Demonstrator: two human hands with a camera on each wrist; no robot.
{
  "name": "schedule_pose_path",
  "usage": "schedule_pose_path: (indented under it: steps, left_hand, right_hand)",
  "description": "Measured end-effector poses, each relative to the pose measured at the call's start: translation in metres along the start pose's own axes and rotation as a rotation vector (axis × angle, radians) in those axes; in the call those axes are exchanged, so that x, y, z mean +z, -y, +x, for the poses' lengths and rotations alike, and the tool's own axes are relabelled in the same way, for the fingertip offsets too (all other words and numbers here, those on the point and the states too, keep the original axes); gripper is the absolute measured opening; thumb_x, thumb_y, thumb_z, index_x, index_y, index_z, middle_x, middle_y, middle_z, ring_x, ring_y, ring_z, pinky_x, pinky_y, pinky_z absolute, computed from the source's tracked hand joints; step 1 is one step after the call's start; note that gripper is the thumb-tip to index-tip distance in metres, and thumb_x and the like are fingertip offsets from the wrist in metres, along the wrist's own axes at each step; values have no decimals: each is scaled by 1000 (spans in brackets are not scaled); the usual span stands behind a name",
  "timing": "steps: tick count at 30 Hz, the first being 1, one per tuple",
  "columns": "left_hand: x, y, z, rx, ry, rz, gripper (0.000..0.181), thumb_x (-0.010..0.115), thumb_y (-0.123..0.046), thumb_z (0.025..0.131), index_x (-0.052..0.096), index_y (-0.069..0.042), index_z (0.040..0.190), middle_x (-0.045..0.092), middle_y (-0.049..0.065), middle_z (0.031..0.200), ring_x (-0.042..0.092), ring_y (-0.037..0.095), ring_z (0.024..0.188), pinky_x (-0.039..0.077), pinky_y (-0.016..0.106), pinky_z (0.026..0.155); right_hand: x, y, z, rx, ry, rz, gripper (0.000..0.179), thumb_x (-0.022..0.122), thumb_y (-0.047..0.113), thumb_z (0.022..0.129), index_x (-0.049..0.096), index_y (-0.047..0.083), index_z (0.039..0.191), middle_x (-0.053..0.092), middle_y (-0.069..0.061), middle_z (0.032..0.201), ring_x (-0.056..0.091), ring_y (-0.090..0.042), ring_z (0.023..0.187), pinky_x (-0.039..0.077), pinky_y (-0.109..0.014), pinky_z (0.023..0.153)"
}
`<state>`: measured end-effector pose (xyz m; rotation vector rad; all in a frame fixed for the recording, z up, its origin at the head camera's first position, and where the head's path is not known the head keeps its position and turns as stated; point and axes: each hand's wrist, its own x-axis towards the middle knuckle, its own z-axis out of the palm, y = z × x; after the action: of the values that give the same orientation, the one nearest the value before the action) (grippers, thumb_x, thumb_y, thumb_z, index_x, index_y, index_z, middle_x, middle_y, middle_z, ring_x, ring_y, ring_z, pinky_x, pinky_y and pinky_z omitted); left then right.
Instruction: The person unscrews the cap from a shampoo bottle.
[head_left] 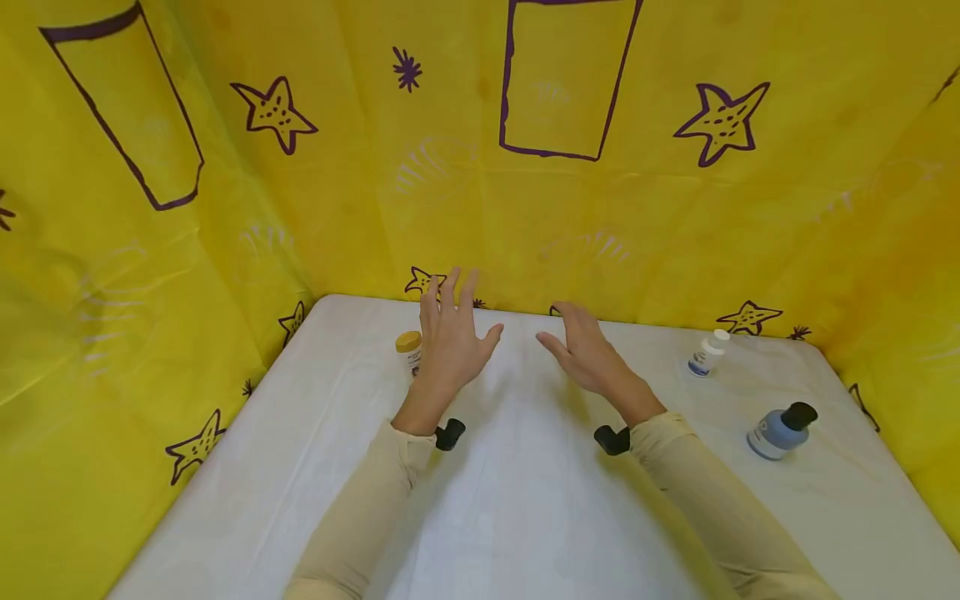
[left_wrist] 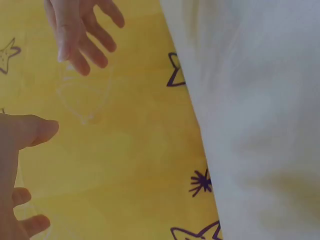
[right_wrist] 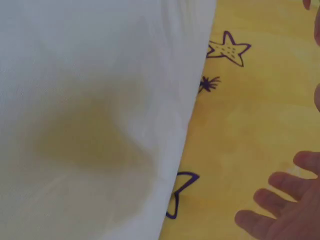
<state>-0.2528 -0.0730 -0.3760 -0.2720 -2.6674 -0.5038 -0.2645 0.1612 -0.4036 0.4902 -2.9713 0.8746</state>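
My left hand (head_left: 453,342) is held over the far part of the table, fingers spread and thumb out to the right. Across a gap from it, my right hand (head_left: 592,354) hovers with its thumb pointing left. Neither one holds anything. Closest to the left hand is a small white bottle with a yellow cap (head_left: 408,343), partly hidden behind that hand. In the left wrist view, the left thumb (left_wrist: 37,131) shows at the left edge and the right hand (left_wrist: 75,30) at the top. Right-hand fingers (right_wrist: 280,200) enter the right wrist view at lower right.
A white-capped bottle (head_left: 707,354) stands toward the back right of the white-covered table (head_left: 495,517). Nearer on that side is a blue bottle with a black cap (head_left: 780,432). A yellow patterned cloth (head_left: 450,192) hangs behind and along both sides.
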Motion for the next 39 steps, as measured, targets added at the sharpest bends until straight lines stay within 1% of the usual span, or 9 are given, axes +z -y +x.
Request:
schedule_pose_path:
  steps: [3, 10, 15, 19, 21, 23, 27, 31, 39]
  left_hand:
    - [-5, 9, 0, -7, -29, -34, 87, 72, -45, 92, 24, -20, 160, 25, 14, 166, 15, 42, 155, 20, 59, 126]
    - [-20, 28, -4, -62, -56, -122, 88, 75, -46, 90, 28, -19, 159, 30, 14, 163, 17, 40, 153, 22, 58, 125]
    - [-30, 43, -8, -75, -73, -183, 98, 80, -50, 84, 27, -18, 160, 30, 13, 164, 18, 38, 152, 22, 58, 124]
    - [-36, 58, -11, -80, -109, -213, 107, 86, -52, 78, 26, -17, 160, 34, 12, 161, 23, 35, 149, 25, 56, 122]
    - [-38, 64, -13, -98, -110, -227, 112, 87, -53, 75, 24, -19, 161, 34, 11, 160, 24, 34, 148, 26, 55, 121]
    - [-40, 70, -15, -118, -91, -252, 116, 88, -54, 73, 21, -21, 162, 32, 10, 162, 24, 34, 147, 28, 55, 120]
    - [-40, 81, -20, -155, -16, -320, 125, 91, -52, 70, 13, -27, 164, 22, 8, 167, 19, 34, 151, 27, 59, 121]
    - [-35, 94, -24, -184, 48, -383, 130, 93, -47, 69, 7, -30, 164, 15, 8, 170, 13, 35, 154, 27, 63, 121]
    - [-20, 113, -29, -317, 148, -450, 132, 93, -48, 69, 1, -35, 164, 11, 8, 170, 12, 35, 154, 27, 66, 121]
  right_hand:
    - [-1, 9, 3, -24, 5, 29, 82, 44, 58, 104, 21, 3, 161, 27, -20, 166, 25, -40, 154, 22, -60, 126]
    - [2, 27, 11, -48, 20, 79, 83, 43, 61, 103, 23, 5, 161, 28, -18, 166, 26, -38, 155, 24, -58, 126]
    - [6, 40, 17, -73, 19, 126, 80, 43, 60, 104, 25, 7, 161, 32, -16, 164, 31, -35, 152, 27, -57, 125]
    - [9, 52, 22, -80, 29, 172, 77, 46, 58, 104, 27, 8, 160, 35, -14, 162, 34, -33, 151, 30, -56, 124]
    - [11, 58, 24, -77, 34, 193, 76, 47, 57, 104, 29, 9, 159, 36, -13, 160, 35, -33, 150, 31, -56, 123]
    - [13, 64, 26, -81, 39, 213, 74, 48, 56, 104, 30, 10, 159, 37, -13, 159, 36, -32, 148, 32, -55, 123]
    - [18, 74, 30, -105, 52, 240, 73, 50, 54, 104, 32, 9, 158, 39, -14, 157, 39, -33, 146, 34, -54, 122]
    - [22, 83, 34, -133, 64, 248, 73, 50, 54, 104, 34, 7, 157, 41, -14, 155, 40, -33, 145, 35, -54, 121]
    - [35, 101, 43, -188, 95, 268, 69, 54, 52, 103, 40, 7, 153, 46, -14, 152, 44, -33, 143, 37, -52, 121]
